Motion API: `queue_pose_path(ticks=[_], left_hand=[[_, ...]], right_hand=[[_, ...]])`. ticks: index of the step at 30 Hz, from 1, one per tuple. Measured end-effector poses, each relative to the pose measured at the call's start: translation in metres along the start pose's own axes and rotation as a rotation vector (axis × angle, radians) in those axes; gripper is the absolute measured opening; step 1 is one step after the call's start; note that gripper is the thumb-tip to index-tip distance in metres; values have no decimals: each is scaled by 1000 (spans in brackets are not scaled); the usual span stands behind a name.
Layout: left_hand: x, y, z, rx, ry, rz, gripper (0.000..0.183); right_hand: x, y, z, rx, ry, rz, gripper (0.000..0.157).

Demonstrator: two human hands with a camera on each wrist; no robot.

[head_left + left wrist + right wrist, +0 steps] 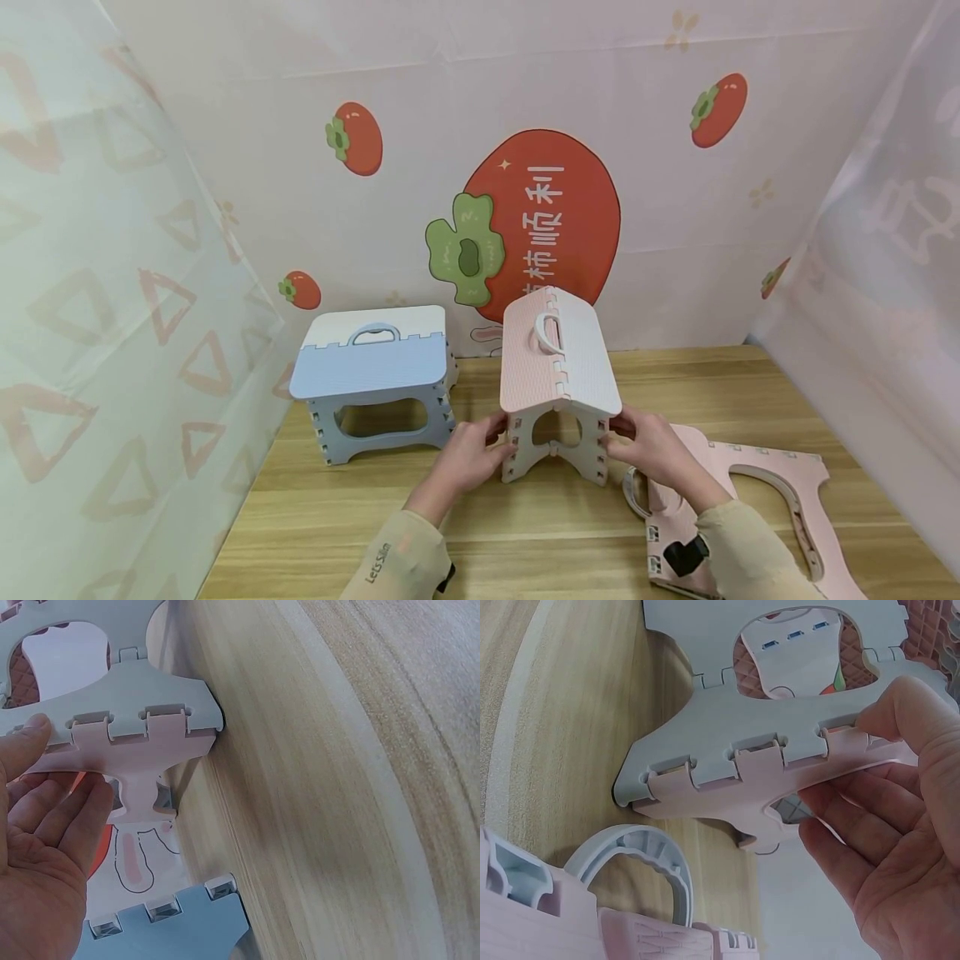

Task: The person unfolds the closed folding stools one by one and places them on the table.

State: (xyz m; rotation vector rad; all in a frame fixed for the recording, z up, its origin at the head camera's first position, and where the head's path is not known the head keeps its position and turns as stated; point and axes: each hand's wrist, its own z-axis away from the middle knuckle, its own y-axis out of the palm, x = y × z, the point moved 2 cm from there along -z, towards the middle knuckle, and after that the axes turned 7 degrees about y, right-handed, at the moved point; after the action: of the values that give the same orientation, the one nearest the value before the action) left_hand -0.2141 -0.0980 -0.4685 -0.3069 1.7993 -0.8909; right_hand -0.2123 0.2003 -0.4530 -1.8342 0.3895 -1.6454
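Note:
A pink and white folding stool stands part-folded on the wooden table, its two top halves sloping down from a raised middle ridge like a roof. My left hand grips its left side panel. In the left wrist view the thumb lies on the white end frame and the fingers are behind the pink side. My right hand pinches the opposite side panel the same way, thumb on the white frame, fingers curled behind the pink panel. The carry handle sticks up along the ridge.
To the left stands an unfolded blue and white stool, its legs spread. Another pink stool lies on the table at right under my right forearm, with its pale handle jutting toward the held stool. A printed cloth hangs behind the table.

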Motion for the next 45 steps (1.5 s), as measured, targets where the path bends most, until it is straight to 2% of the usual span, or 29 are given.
queue_pose_path(ticks=[38,45], left_hand=[[1,0,1,-2,-20,22,56],[1,0,1,2,-19,17,56]], right_hand=[[-5,1,0,2,60,1,50],[-4,-1,1,9,39,-3,52]])
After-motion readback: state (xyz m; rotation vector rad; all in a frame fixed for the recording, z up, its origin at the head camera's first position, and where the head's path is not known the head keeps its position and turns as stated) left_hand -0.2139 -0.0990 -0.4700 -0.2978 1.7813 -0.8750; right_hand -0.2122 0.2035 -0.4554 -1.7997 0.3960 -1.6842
